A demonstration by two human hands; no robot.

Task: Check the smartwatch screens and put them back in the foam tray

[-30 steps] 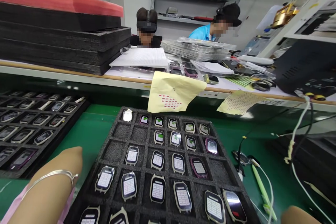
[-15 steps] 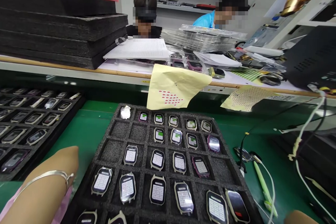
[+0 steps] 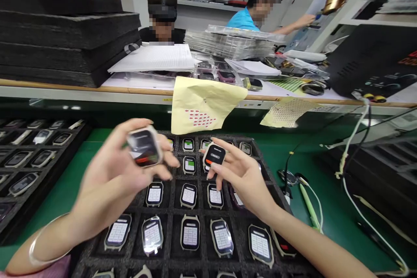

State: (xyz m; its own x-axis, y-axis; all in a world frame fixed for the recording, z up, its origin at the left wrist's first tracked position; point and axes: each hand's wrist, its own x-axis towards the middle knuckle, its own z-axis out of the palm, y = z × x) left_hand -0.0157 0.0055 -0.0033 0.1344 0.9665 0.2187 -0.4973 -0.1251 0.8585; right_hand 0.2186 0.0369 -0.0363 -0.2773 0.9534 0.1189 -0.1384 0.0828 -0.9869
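Both hands had just come up over the tray (image 3: 172,236), each now with a watch, where half a second earlier no held watch was in view; that meant two were being handled at once, clear of the tray. The left hand (image 3: 110,173), slightly blurred, pinched the left watch (image 3: 145,147) by its edges, above the tray's far left part. The right hand (image 3: 243,169) gripped the right watch (image 3: 214,156) between thumb and fingers, above the tray's far middle. Counted: two held watches; in the tray, six watches (image 3: 190,233) in the fourth row from its far side, and four seen in the third; the others were too hidden to count surely. Left of the tray lay one second tray (image 3: 45,178); right of it, one pen (image 3: 309,208); beyond it, two sheets (image 3: 192,95) and two people (image 3: 241,19)
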